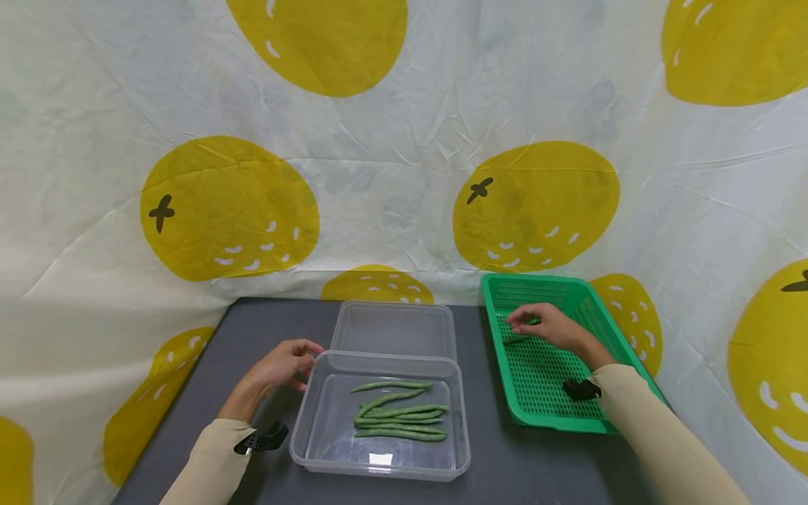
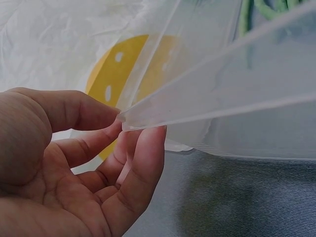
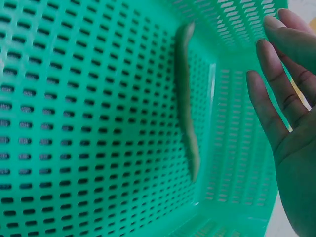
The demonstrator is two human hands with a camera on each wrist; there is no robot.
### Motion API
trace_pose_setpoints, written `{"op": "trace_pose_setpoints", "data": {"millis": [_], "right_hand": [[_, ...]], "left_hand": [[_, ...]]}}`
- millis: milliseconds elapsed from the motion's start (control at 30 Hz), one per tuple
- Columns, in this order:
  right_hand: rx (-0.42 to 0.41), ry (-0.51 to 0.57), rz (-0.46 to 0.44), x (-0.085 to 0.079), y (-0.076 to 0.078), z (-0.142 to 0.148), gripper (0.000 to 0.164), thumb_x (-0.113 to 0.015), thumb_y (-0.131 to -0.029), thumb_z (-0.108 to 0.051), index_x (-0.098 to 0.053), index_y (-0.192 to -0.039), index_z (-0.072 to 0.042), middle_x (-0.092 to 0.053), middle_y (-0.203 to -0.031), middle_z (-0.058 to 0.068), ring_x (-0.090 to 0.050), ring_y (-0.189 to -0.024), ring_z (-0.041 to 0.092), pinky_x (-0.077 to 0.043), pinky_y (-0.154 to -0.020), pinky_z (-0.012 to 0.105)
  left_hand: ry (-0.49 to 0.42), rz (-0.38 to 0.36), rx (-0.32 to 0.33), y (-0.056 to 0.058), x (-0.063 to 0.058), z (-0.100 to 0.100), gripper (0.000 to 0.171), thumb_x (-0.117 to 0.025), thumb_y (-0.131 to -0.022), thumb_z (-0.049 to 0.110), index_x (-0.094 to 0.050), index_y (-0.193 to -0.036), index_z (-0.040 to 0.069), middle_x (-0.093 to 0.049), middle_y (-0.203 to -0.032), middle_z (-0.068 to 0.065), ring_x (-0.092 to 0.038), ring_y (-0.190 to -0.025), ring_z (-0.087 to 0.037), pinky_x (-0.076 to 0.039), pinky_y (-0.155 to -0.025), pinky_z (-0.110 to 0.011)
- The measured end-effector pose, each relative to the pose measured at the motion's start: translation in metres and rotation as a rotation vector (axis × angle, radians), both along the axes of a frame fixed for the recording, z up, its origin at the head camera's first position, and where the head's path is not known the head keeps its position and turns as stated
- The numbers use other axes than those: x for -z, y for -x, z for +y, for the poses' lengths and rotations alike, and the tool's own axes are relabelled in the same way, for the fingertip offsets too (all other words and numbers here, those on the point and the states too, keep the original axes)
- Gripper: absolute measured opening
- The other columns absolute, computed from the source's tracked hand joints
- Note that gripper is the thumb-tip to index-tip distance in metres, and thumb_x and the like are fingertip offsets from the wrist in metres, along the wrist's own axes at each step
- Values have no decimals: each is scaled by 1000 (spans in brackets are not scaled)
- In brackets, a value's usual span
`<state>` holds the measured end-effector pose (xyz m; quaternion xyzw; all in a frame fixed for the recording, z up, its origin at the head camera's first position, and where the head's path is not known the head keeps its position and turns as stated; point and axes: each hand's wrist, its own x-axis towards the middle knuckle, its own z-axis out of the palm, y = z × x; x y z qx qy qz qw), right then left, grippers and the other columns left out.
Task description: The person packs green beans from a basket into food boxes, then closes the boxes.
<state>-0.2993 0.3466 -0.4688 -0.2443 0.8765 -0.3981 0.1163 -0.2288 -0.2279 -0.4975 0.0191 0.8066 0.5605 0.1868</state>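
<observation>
A clear plastic container (image 1: 463,431) stands at the front middle of the table, with several green beans (image 1: 400,414) lying lengthwise inside it. At its back left corner, my left hand (image 1: 284,365) pinches the rim between thumb and fingers; the left wrist view shows this grip close up. Over the green basket (image 1: 549,423) hovers my right hand (image 1: 549,326), fingers loosely bent and holding nothing. A single green bean (image 3: 183,94) lies on the basket floor near a side wall, below and apart from those fingers. In the head view the hand partly hides this bean.
Behind the container lies a clear rectangular lid (image 1: 394,330), partly overlapped by the container's back rim. The dark table (image 1: 486,456) extends between container and basket. A white curtain with yellow fruit prints (image 1: 391,210) hangs along the back and sides.
</observation>
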Motion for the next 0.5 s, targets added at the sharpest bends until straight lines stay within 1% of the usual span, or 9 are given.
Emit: {"op": "trace_pose_setpoints", "data": {"millis": [33,100,200,333,400,500], "right_hand": [[1,2,-10,3,2,3,27,-62,-100,-7,-65,-124,4,-67,-116,23,-64,-107,38,-56,-90,51],[4,-8,-17,7,5,8,28,-62,-100,-6,-65,-126,4,-67,-117,23,-64,-108,39,-54,-91,54],[9,-31,-19,10,6,12,27,-61,-100,-5,-65,-126,3,-67,-116,22,-64,-108,38,-56,-90,48],[17,-84,-13,15,7,16,26,-63,-99,-4,-67,-124,1,-69,-116,19,-64,-107,35,-56,-86,34],[22,-98,-21,19,9,19,27,-64,-98,-4,-67,-125,0,-68,-118,18,-64,-108,34,-56,-85,33],[10,-98,-30,24,10,21,30,-65,-97,-3,-65,-126,2,-67,-121,21,-63,-111,38,-57,-86,34]], "left_hand": [[1,0,-1,0,0,0,35,-52,-98,7,-60,-129,-5,-66,-105,-18,-66,-82,-24,-60,-62,-39],[0,-1,-2,0,0,0,34,-52,-98,7,-60,-129,-4,-66,-105,-18,-66,-82,-23,-60,-62,-39],[-1,-1,5,0,0,1,34,-52,-98,7,-59,-129,-5,-66,-106,-19,-66,-83,-24,-60,-63,-40],[-12,0,15,-1,-1,1,36,-52,-98,7,-57,-130,-7,-65,-108,-23,-67,-87,-28,-60,-64,-39],[-17,9,26,-2,0,1,36,-52,-98,7,-56,-131,-8,-64,-108,-25,-67,-88,-30,-60,-63,-40],[-19,6,14,-2,1,0,35,-53,-97,6,-57,-130,-7,-65,-108,-26,-67,-87,-30,-60,-63,-40]]}}
